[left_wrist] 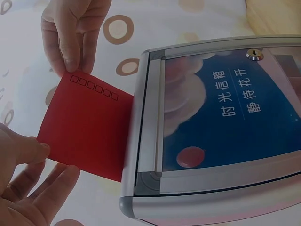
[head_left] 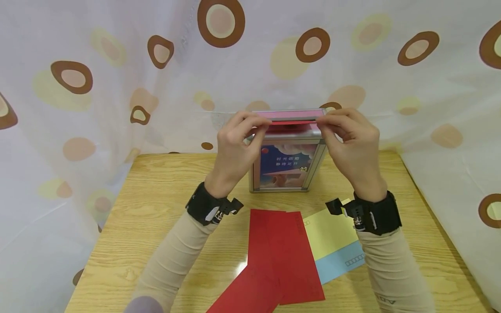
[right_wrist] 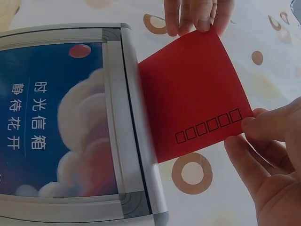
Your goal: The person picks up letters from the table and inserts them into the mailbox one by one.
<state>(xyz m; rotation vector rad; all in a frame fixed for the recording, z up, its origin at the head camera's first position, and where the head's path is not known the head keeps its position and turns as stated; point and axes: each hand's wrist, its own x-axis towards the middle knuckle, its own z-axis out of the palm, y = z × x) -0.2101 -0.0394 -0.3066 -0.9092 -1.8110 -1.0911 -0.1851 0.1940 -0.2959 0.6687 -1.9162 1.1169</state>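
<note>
A red envelope (left_wrist: 87, 127) printed with a row of small squares stands up from the top of a metal-framed mailbox (head_left: 287, 165), its lower part hidden inside the box. My left hand (head_left: 240, 145) pinches one upper corner between thumb and fingers. At the opposite corner, my right hand (head_left: 348, 143) pinches the envelope (right_wrist: 197, 99) the same way. The mailbox's blue front panel bears white characters and a small keyed lock (left_wrist: 255, 54).
Several more red envelopes (head_left: 289, 256) lie overlapping on the wooden table (head_left: 164, 208) in front of the mailbox. Beside them are a yellow envelope (head_left: 330, 232) and a blue envelope (head_left: 340, 263). A patterned curtain (head_left: 250, 74) hangs behind and along both sides.
</note>
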